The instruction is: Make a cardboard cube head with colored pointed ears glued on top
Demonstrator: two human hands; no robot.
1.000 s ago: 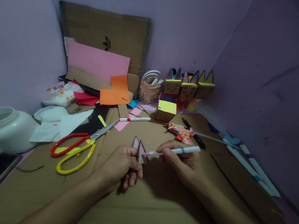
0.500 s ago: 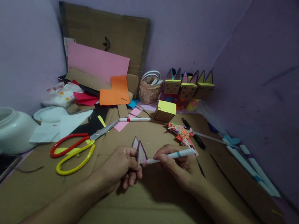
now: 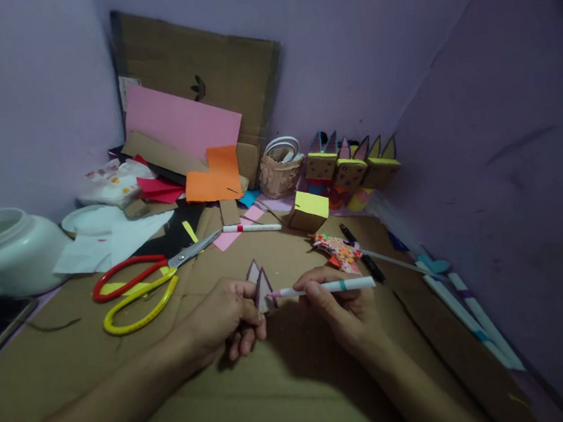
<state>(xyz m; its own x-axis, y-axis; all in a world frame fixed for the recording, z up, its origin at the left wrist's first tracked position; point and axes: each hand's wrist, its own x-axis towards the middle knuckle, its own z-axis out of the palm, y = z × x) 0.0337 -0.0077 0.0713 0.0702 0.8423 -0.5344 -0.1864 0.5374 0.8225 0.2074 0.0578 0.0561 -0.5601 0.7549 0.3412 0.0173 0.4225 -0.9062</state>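
Note:
Two pointed paper ears (image 3: 264, 289), pale with dark purple outlines, stand up from the fingers of my left hand (image 3: 239, 316), which pinches them at their lower left. My right hand (image 3: 339, 305) grips a white marker (image 3: 342, 286) with a teal band, held almost level. Its pink tip is at the front ear, touching or very near its face. Beyond my hands sits a small cardboard box (image 3: 308, 210) with a yellow top. A glue gun (image 3: 337, 251) with a flowery cover lies past my right hand.
Large scissors (image 3: 169, 266) with red and yellow handles lie at left, near a white pot (image 3: 11, 249). Another marker (image 3: 252, 228) lies ahead. Behind are orange paper (image 3: 215, 178), a basket (image 3: 281, 174) and finished box figures (image 3: 352, 166) with ears. More markers (image 3: 466, 319) lie at right.
The marker's tip has moved slightly up from near the base of the front ear, and my right hand has shifted a little right. My left hand still pinches the ears.

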